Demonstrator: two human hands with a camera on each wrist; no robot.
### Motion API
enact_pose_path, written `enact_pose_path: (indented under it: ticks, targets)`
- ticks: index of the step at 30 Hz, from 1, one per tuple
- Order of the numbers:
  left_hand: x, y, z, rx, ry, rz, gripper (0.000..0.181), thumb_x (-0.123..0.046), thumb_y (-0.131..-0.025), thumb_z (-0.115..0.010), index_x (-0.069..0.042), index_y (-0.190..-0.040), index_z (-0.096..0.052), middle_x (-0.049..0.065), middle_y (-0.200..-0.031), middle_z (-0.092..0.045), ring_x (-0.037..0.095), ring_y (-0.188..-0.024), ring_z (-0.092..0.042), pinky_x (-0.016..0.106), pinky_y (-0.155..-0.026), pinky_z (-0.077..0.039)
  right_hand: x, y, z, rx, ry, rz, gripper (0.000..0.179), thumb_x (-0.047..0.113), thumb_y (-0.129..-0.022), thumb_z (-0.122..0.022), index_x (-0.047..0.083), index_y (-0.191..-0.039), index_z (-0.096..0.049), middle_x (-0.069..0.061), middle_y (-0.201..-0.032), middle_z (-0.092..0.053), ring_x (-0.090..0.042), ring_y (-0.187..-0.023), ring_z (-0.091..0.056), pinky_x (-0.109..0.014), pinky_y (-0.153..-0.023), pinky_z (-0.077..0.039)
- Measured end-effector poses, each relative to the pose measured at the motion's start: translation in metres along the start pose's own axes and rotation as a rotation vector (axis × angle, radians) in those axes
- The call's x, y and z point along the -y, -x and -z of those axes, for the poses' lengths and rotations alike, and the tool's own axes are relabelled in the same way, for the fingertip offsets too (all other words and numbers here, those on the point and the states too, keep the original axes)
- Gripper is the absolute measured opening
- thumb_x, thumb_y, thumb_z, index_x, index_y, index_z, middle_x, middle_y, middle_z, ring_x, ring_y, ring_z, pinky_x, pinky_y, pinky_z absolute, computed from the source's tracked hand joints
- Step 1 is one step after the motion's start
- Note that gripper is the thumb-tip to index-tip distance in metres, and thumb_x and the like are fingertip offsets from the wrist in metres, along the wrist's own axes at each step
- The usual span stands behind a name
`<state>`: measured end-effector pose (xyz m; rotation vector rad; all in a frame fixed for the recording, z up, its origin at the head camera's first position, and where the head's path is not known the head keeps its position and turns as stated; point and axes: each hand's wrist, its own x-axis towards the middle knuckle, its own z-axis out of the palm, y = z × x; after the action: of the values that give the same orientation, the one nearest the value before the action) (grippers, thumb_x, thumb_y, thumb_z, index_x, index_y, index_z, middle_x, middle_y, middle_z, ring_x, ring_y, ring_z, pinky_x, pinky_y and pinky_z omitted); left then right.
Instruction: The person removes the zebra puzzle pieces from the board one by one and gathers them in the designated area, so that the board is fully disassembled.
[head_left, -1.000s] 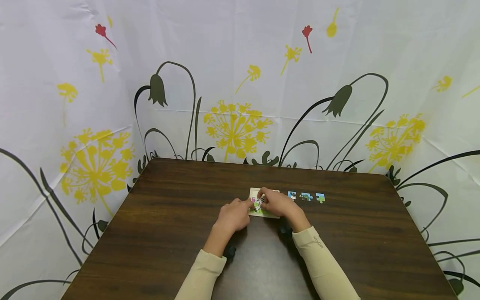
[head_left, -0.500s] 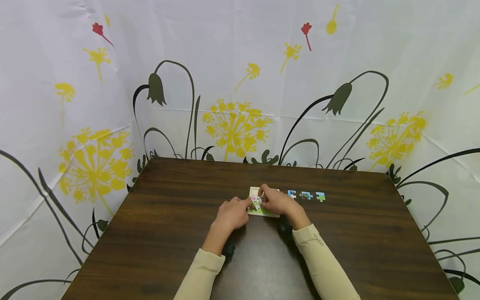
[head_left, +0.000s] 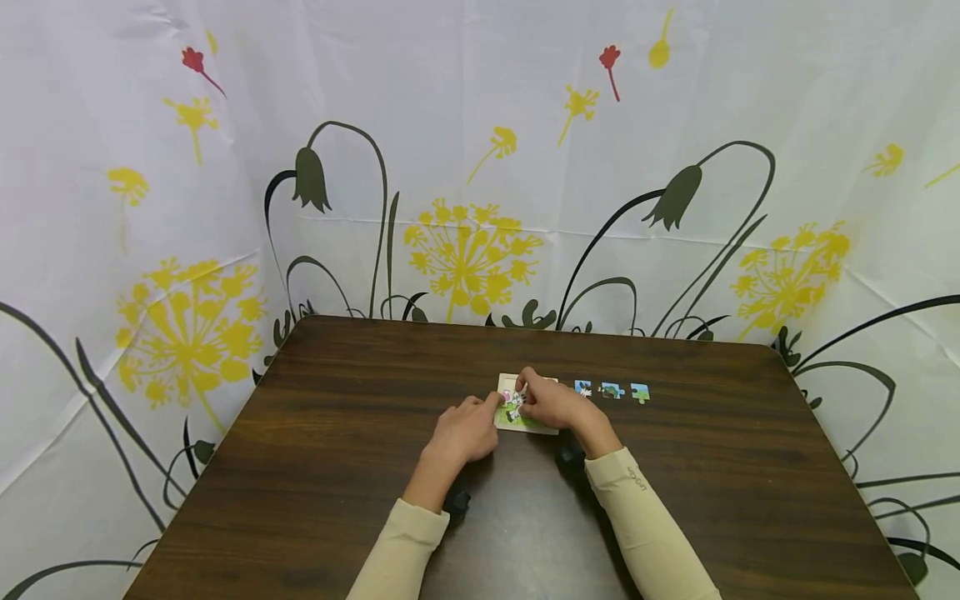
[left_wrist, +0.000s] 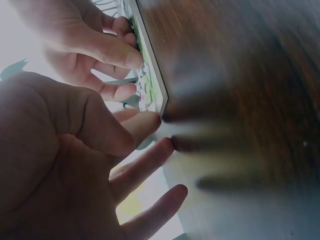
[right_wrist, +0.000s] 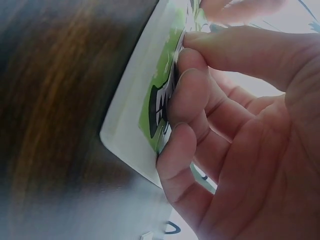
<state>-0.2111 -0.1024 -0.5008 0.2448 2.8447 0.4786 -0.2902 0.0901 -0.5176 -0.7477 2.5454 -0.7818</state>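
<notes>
A small jigsaw puzzle tray (head_left: 528,430) with a pale frame lies on the brown table, partly covered by both hands. Inside it shows a green picture with a black-and-white animal and a pink patch. My left hand (head_left: 463,429) is at the tray's left side, index finger reaching over the edge onto the picture. In the left wrist view its other fingers (left_wrist: 155,210) are spread and loosely extended. With curled fingers and thumb, my right hand (head_left: 557,407) pinches a puzzle piece (right_wrist: 162,102) down in the tray, mostly hidden beneath the fingertips.
To the right of the tray lie three loose puzzle pieces in a row: a left one (head_left: 582,388), a middle one (head_left: 612,391) and a right one (head_left: 640,392). Dark wrist devices sit under both wrists. Behind the table (head_left: 360,367) hangs a flower-printed white cloth (head_left: 465,108).
The hands keep nearly the same places over the tray, with only slight finger movement. The whole head view has shifted a little. The three loose pieces stay put.
</notes>
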Motion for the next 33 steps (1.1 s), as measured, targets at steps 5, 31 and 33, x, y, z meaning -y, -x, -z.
enact_pose_path:
  ticks: [5,31,33]
  targets:
    - [0.0014,-0.0018,0.0002,-0.002,0.002,0.018,0.063,-0.018,-0.108,-0.055,-0.02,-0.169,-0.038,0.011,-0.157,-0.061,0.027,-0.15,-0.053,0.058,-0.119,-0.045,-0.0011,0.0,0.0005,0.004,-0.005,0.014,0.025,0.013,-0.107,-0.066,0.012,-0.125,-0.049,0.0,-0.084,-0.059,-0.013,-0.063,-0.048,-0.028,-0.061,-0.039]
    - [-0.0038,-0.0033,-0.0048,-0.062,-0.107,-0.008,0.048,-0.023,-0.111,-0.054,-0.026,-0.159,-0.056,0.003,-0.159,-0.061,0.025,-0.153,-0.052,0.058,-0.126,-0.037,-0.0055,-0.0002,-0.0014,-0.016,-0.075,0.006,0.023,0.013,-0.107,-0.067,0.008,-0.127,-0.058,-0.003,-0.084,-0.064,-0.014,-0.062,-0.053,-0.029,-0.06,-0.044]
    - [-0.0037,-0.0033,-0.0059,-0.067,-0.125,-0.019,0.046,-0.024,-0.111,-0.054,-0.028,-0.157,-0.059,0.0,-0.161,-0.059,0.025,-0.153,-0.052,0.058,-0.126,-0.037,-0.0051,-0.0004,-0.0011,-0.018,-0.074,-0.004,0.022,0.013,-0.107,-0.067,0.007,-0.126,-0.06,-0.003,-0.085,-0.065,-0.014,-0.062,-0.055,-0.029,-0.06,-0.046]
